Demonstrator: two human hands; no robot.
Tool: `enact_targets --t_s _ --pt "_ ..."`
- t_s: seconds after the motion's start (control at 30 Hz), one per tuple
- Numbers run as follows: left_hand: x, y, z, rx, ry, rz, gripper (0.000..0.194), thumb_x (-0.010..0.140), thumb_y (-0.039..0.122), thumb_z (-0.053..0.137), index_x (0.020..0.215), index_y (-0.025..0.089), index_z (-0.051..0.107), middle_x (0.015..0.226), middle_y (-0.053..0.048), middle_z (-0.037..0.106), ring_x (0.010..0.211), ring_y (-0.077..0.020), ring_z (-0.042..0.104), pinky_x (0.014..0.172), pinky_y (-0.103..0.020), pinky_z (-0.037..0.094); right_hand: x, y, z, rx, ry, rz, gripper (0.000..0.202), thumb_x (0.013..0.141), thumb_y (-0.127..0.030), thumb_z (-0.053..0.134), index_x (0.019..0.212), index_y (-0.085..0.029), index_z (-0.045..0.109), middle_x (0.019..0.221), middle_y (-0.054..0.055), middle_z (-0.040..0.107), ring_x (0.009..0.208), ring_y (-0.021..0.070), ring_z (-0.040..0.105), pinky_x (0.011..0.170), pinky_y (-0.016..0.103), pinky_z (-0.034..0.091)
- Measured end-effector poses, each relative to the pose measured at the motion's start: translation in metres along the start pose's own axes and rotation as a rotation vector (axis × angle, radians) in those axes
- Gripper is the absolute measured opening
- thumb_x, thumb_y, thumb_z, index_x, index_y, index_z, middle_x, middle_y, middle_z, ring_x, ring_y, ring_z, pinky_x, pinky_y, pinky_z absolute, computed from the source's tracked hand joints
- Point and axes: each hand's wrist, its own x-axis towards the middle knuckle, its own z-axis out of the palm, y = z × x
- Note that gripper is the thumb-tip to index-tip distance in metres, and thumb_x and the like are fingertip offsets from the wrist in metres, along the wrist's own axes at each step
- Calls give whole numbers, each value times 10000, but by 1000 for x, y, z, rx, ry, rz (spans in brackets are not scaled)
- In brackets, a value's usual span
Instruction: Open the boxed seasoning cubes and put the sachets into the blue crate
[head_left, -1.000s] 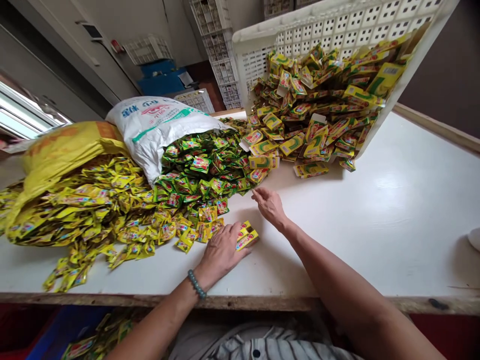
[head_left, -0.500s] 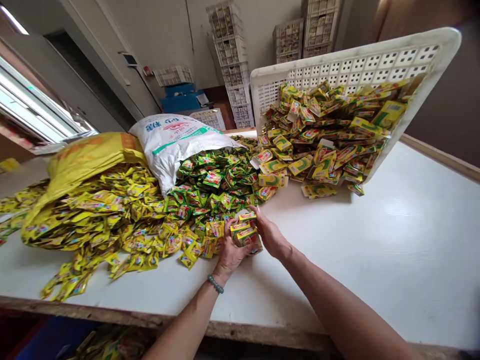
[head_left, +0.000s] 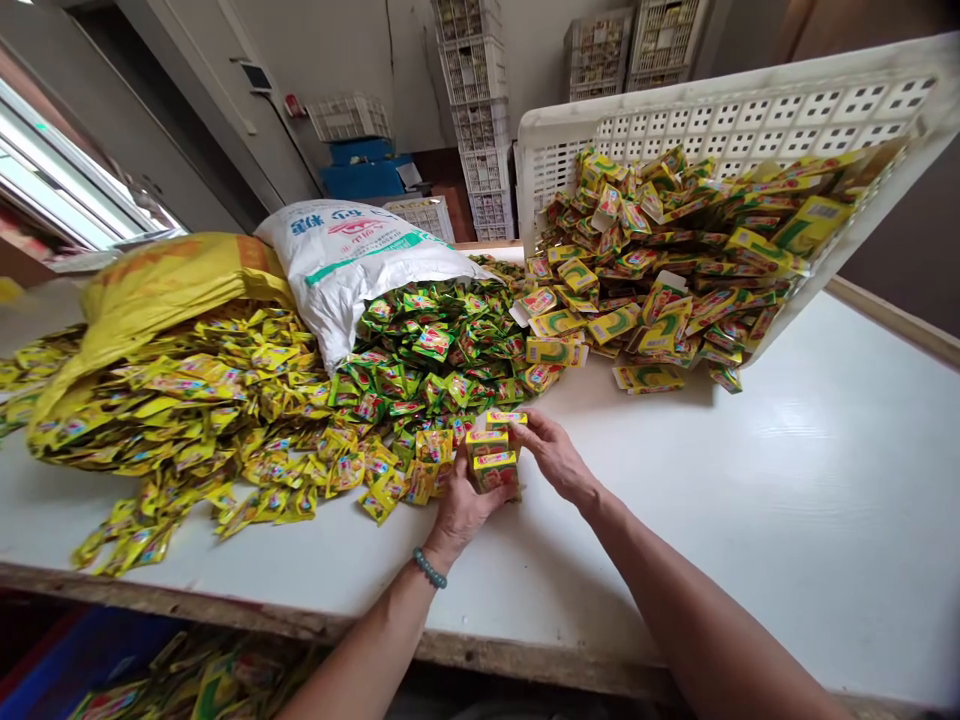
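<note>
Three small yellow boxes (head_left: 495,470) stand close together in front of me on the white table. My left hand (head_left: 459,505) is wrapped around their left and near sides, the thumb across the front. The fingers of my right hand (head_left: 551,450) pinch the rearmost box (head_left: 507,418) at its right end. Just behind the boxes lies a heap of green packets (head_left: 435,375), spilling from a white sack (head_left: 360,250). To the left, yellow packets (head_left: 195,390) spread out of a yellow sack (head_left: 172,275).
A white crate (head_left: 720,110) lies tipped on its side at the back right, with many yellow boxes (head_left: 660,330) spilling from it. Stacked crates (head_left: 480,110) stand along the wall. Below the table's front edge, a blue bin (head_left: 97,650) sits beside more packaging.
My right fingers have closed on the rearmost box, from being apart beside it. The boxes stand more upright, their tops aligned in a stepped row. The view has shifted slightly.
</note>
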Motion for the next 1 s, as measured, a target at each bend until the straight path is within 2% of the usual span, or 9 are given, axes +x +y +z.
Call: enact_targets --t_s 0.07,0.2,0.27,0.37,0.47,0.67,0.83,0.93,1.0 --pt "0 -1 2 67 14 3 692 609 355 829 1184 209 473 1096 -96 662 1032 -292 647 957 -501 491 0 2 2 -29 44 -54 335 820 -515 608 962 -212 621 964 25 682 937 189 617 870 310 478" --pt "-2 -3 4 55 124 97 785 618 360 828 1248 223 381 1183 -119 616 1110 -278 615 960 -435 492 2 6 -1 -186 52 -91 311 842 -505 566 971 -223 594 926 22 675 864 183 622 794 301 500" --pt "-2 -4 2 63 151 110 722 648 367 811 1215 225 387 1163 -114 613 1074 -260 630 924 -404 509 3 5 -7 -365 52 -108 294 856 -494 544 943 -218 599 888 20 675 818 180 615 758 300 497" --pt "-1 -2 -1 141 117 56 576 671 392 788 1103 217 451 1018 -80 650 939 -249 665 852 -397 529 5 -1 -19 -543 58 -129 276 867 -477 536 893 -214 613 826 11 673 768 175 605 722 293 488" --pt "1 3 0 193 80 12 523 652 397 791 1032 218 480 911 -52 668 867 -249 676 818 -401 535 6 -4 -24 -508 59 -117 272 871 -472 540 915 -217 622 816 9 685 781 176 615 702 281 494" --pt "3 10 6 -3 97 -51 575 585 373 805 999 237 430 930 -15 672 788 -203 691 728 -348 566 6 7 -11 -359 65 -104 294 873 -480 528 919 -205 622 860 24 694 817 180 622 716 287 501" --pt "1 10 0 108 7 -61 452 628 374 795 930 228 493 832 -8 686 781 -208 691 754 -350 573 13 1 -32 -360 146 -107 313 852 -499 557 961 -214 625 886 21 697 859 190 619 763 300 501" --pt "1 9 0 104 -25 -22 447 616 347 815 913 225 503 893 -17 672 818 -210 689 782 -363 574 13 -5 -41 -311 194 -94 368 834 -543 574 1006 -221 622 945 27 705 900 197 623 799 313 503" --pt "2 6 3 64 -12 30 535 582 326 840 982 231 497 1032 -43 655 914 -226 680 831 -387 566 9 -5 -32 -194 95 -43 428 804 -584 602 1017 -213 624 974 38 709 909 199 634 813 315 505"
